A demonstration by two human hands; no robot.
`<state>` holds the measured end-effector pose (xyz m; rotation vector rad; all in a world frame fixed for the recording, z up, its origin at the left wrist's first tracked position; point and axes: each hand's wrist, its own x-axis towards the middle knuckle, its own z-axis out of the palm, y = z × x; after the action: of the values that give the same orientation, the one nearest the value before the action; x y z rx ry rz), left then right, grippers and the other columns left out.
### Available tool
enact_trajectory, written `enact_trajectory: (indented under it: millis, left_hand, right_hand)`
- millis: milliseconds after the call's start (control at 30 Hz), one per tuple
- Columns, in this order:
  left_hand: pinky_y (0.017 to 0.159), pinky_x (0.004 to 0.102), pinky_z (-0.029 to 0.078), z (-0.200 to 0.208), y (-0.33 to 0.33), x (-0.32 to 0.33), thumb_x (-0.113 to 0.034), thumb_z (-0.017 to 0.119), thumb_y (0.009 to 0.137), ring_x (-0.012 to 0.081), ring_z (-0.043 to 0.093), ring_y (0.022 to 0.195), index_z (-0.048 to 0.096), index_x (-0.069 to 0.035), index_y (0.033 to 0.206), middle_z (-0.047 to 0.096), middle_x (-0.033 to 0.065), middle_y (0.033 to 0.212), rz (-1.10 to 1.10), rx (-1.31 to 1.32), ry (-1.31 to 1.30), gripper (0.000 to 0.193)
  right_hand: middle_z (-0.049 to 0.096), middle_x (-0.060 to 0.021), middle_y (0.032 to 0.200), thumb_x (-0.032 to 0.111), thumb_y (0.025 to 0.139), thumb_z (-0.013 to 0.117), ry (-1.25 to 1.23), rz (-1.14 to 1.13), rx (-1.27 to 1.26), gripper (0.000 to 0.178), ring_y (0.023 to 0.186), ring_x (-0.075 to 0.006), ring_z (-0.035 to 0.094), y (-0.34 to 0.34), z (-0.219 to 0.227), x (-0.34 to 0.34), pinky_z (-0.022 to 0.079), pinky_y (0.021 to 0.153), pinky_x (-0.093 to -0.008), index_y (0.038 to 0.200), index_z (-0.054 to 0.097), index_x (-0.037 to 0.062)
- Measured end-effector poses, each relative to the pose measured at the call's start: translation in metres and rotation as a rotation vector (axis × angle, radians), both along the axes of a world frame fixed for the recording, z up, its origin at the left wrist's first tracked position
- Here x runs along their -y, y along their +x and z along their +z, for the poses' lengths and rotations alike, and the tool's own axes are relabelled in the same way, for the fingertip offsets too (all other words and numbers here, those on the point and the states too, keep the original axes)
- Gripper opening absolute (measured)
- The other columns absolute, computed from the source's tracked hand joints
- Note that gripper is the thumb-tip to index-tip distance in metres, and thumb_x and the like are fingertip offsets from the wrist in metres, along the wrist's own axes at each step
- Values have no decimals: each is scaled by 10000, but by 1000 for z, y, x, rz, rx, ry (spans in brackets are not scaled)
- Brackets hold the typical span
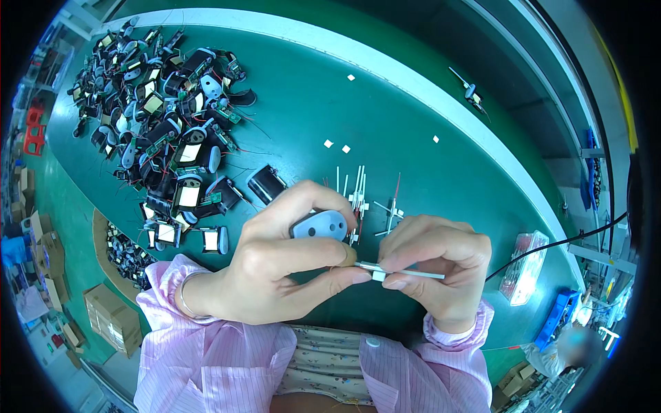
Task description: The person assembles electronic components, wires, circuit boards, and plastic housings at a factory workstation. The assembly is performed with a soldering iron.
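Observation:
My left hand (265, 268) is closed around a small device with a grey oval end (318, 226) that has round holes in it. Its thumb and index finger also pinch one end of a thin grey piece. From the other side my right hand (444, 258) is closed in a pinch on a thin white stick (423, 274). A small white block (378, 275) sits between the two sets of fingertips, where the pieces meet. Beyond my hands lie several thin white sticks with red wires (358, 196) on the green table (289, 103).
At the left is a big heap of black devices (162, 131) with grey ends, circuit boards and wires. Small white squares (346, 149) are scattered ahead. A clear plastic box (523, 268) and a black cable (585, 237) are at the right; cardboard boxes (112, 320) stand on the floor.

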<state>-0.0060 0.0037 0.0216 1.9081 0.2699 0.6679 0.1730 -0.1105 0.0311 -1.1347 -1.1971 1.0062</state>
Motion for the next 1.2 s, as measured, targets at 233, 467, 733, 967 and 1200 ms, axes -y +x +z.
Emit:
enact_trajectory:
  millis: [233,467,733,967,1200]
  left_hand:
    - [677,277,461,-8,-3,-5,-37,738,746,196,578,801,717,16,827,585,180,999,-124,46,-173,99]
    - [726,291,451,-8,0,2,-18,676,735,216,561,813,686,36,740,572,218,1009,-45,227,-504,55]
    - [695,283,452,-8,-2,0,-37,676,729,197,564,794,699,40,750,574,196,1017,8,117,-183,82]
    - [688,282,448,-7,-3,1,-26,670,719,203,564,797,705,36,753,575,188,1011,36,114,-269,79]
    - [683,284,469,-4,-3,0,10,696,702,199,587,779,686,11,736,578,166,1006,34,92,-134,36]
  right_hand:
    - [673,-139,767,-144,716,704,106,-42,-26,173,690,-226,669,-5,1,-2,535,609,-303,858,686,-48]
    - [627,-156,1002,-13,706,796,-150,-86,-618,307,852,-203,629,-12,-2,-4,509,776,-327,973,647,-52]
    - [659,-95,824,-69,712,748,23,-90,30,164,724,-151,560,-16,-5,-7,413,638,-269,853,705,2]
    - [662,-98,824,-97,672,747,61,-113,36,190,713,-160,556,-17,-8,-7,408,623,-270,834,711,-5]
    - [646,-93,817,-92,675,742,-15,-125,-13,205,728,-161,570,-17,-3,-8,414,636,-268,857,699,-5]
